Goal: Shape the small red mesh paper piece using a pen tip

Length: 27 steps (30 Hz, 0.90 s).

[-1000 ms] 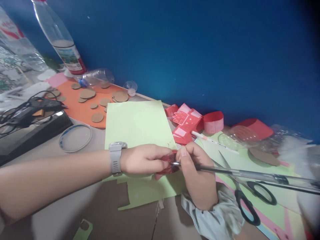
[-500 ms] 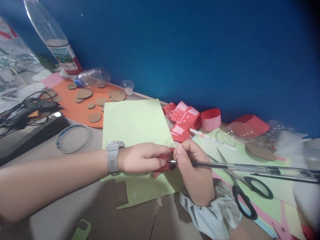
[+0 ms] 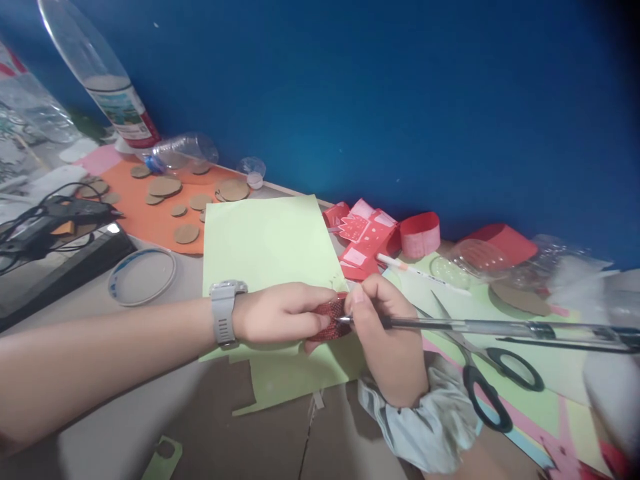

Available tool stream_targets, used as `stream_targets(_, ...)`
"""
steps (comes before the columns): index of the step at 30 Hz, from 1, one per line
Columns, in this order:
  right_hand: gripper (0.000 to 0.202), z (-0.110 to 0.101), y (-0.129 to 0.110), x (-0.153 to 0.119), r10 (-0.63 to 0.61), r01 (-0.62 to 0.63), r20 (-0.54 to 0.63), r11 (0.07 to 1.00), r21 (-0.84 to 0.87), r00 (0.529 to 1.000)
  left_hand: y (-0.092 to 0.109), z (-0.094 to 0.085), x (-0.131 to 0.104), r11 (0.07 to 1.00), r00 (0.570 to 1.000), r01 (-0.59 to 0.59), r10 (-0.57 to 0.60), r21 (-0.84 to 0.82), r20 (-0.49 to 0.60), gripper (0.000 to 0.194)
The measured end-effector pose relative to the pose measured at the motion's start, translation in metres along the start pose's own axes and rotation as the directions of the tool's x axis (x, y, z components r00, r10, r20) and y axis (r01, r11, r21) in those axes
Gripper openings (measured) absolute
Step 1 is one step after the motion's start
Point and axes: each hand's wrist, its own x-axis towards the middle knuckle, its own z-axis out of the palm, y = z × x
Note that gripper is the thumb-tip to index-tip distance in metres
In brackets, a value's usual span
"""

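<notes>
Lower centre: left hand (image 3: 280,313) pinches red patterned piece (image 3: 330,328), probably light, bendy; best held by edges. Right hand (image 3: 393,357) grips pen (image 3: 450,325).

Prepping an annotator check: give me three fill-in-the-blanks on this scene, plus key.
The left hand grips a small patterned object coloured mainly ____.
The right hand holds a slim black-and-clear plastic pen, its tip toward the ____ hand.
Several round brown cardboard discs lie on a sheet of ____ paper.
Missing words: red; left; orange.
</notes>
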Motion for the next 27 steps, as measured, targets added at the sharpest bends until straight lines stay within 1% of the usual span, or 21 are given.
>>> stream_targets(10,0.028,-0.0013,-0.0006,-0.0002,-0.015,0.015,-0.010,1.000,-0.003,1.000,-0.0006,-0.0004,0.0001,1.000,1.000,-0.019,0.019,0.001,0.007,0.013)
stream_targets(14,0.029,-0.0010,-0.0006,0.0003,-0.003,0.003,0.008,1.000,0.006,1.000,-0.0012,-0.0005,0.0003,1.000,0.999,-0.030,0.030,-0.005,0.015,0.014)
stream_targets(22,0.030,0.0000,-0.0018,0.0005,-0.002,0.002,-0.011,1.000,-0.008,1.000,-0.0019,-0.0004,0.0001,1.000,1.000,-0.020,0.020,0.016,0.015,0.015)
stream_targets(27,0.030,-0.0009,-0.0007,0.0007,-0.003,0.003,0.004,1.000,-0.008,1.000,-0.0016,-0.0002,0.0003,1.000,1.000,-0.028,0.028,0.001,0.013,0.014)
